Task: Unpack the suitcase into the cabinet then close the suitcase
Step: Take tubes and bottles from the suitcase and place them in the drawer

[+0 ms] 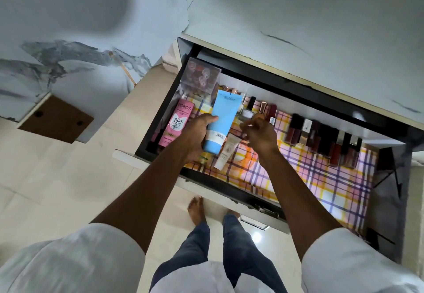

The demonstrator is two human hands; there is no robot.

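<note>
A blue tube is gripped by the left hand above the open drawer at the centre of the frame. The right hand is curled beside it, perhaps pinching something small; this is blurred. A pink box lies at the drawer's left end, lipsticks along its far wall.

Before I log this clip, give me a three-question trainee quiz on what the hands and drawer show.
1. True or false: the left hand grips the blue tube.
2. Which box lies at the drawer's left end? A) pink Pond's BB cream box B) green soap box
3. What lines the drawer floor?

Key: 1. True. 2. A. 3. A checked cloth. The right hand is blurred, so its grasp is unclear.
</note>
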